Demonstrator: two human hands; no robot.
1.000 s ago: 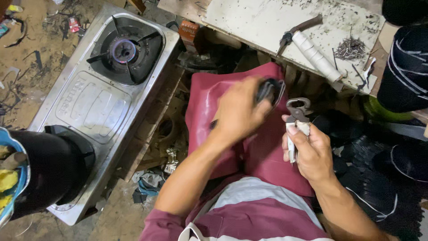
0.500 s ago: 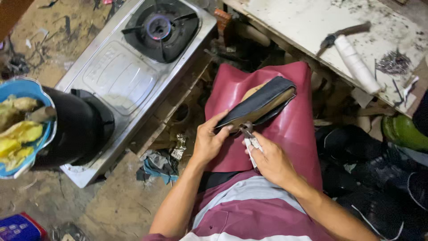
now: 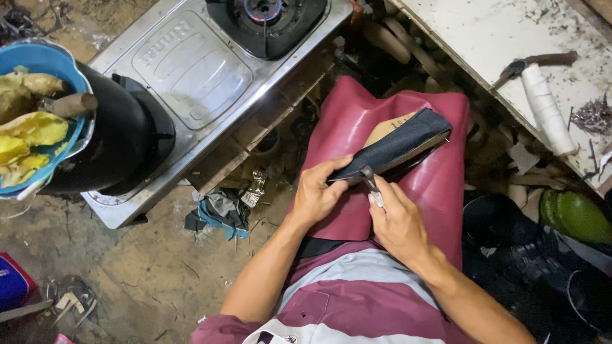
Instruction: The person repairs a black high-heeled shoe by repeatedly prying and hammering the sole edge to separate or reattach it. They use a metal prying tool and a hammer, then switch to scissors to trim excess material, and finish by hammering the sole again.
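Note:
A dark shoe upper stretched over a tan last (image 3: 398, 145) lies across the maroon apron (image 3: 440, 185) on my lap. My left hand (image 3: 317, 191) grips its near end, thumb on top. Pincers (image 3: 371, 185) are held in my right hand (image 3: 398, 223), and their metal jaws bite the upper's edge right beside my left thumb.
A steel two-burner gas stove (image 3: 191, 70) stands on the dirt floor at left, with a black pot (image 3: 111, 140) on it and a blue bowl of yellow scraps (image 3: 35, 114). A white workbench (image 3: 503, 44) at upper right carries a hammer (image 3: 532, 64), a white roll (image 3: 545, 108) and small nails (image 3: 593, 114).
A second ago both hands were raised with the pincers held apart from the shoe. Now the shoe rests on my lap and the pincers grip its edge. The view has dropped closer.

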